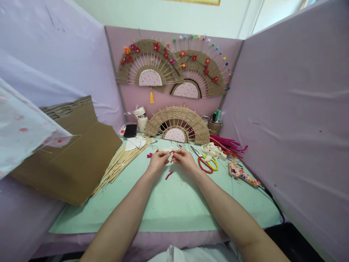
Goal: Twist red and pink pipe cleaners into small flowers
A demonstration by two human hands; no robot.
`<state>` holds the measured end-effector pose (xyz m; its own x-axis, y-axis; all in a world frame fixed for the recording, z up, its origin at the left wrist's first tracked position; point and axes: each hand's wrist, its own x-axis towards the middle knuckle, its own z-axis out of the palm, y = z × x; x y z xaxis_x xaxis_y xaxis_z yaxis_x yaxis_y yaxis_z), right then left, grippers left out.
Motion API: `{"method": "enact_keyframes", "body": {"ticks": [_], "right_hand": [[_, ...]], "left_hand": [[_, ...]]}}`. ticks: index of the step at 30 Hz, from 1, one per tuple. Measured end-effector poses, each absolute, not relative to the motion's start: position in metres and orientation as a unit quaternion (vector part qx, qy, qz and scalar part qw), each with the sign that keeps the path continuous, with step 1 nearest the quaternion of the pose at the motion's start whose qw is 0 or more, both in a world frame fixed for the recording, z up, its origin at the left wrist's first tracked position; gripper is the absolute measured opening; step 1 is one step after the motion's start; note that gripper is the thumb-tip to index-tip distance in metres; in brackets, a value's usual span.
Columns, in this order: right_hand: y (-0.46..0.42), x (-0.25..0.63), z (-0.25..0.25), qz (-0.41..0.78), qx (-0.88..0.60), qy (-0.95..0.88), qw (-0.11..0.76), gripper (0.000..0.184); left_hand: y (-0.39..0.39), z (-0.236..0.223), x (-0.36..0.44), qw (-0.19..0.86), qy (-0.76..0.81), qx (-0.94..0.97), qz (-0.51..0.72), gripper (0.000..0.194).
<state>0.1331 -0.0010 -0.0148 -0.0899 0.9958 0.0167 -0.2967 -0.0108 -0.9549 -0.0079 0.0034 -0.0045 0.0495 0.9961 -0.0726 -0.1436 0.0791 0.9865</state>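
Between my fingertips, over the middle of the table, is a short red pipe cleaner (172,152) that looks bent. My left hand (159,160) pinches it from one side, and my right hand (184,159) pinches it from the other. A loose magenta pipe cleaner piece (169,175) lies on the table just below them. Left of my left hand rests a small magenta flower (149,155). Scissors (206,163) with red and yellow handles lie to the right of my right hand. Behind the hands a woven twine fan (177,115) stands upright.
Thin sticks (120,165) and a large cardboard sheet (73,156) lie on the left. On the right are a patterned glue gun (242,174) with its cord, cream ribbon (214,150) and magenta pipe cleaners (229,142). A bottle (141,122) and phone (130,130) sit at the back left.
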Motion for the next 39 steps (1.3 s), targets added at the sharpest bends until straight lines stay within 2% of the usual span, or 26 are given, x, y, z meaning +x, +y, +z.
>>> {"method": "enact_keyframes", "body": {"ticks": [5, 13, 19, 26, 39], "right_hand": [[0.002, 0.135, -0.017, 0.606, -0.384, -0.424, 0.552, 0.029], [0.0, 0.136, -0.014, 0.635, -0.385, -0.396, 0.54, 0.029], [0.002, 0.138, -0.014, 0.651, -0.382, -0.377, 0.537, 0.03], [0.001, 0.139, -0.013, 0.671, -0.372, -0.368, 0.526, 0.031], [-0.004, 0.146, -0.004, 0.701, -0.349, -0.419, 0.461, 0.027]], "left_hand": [[0.005, -0.01, -0.005, 0.575, 0.457, 0.449, 0.509, 0.036], [0.002, -0.008, -0.004, 0.657, 0.427, 0.389, 0.484, 0.03], [0.001, -0.006, -0.006, 0.713, 0.411, 0.371, 0.429, 0.019], [0.0, -0.001, -0.009, 0.79, 0.366, 0.334, 0.361, 0.017], [-0.004, 0.0, -0.013, 0.83, 0.346, 0.299, 0.321, 0.013]]}}
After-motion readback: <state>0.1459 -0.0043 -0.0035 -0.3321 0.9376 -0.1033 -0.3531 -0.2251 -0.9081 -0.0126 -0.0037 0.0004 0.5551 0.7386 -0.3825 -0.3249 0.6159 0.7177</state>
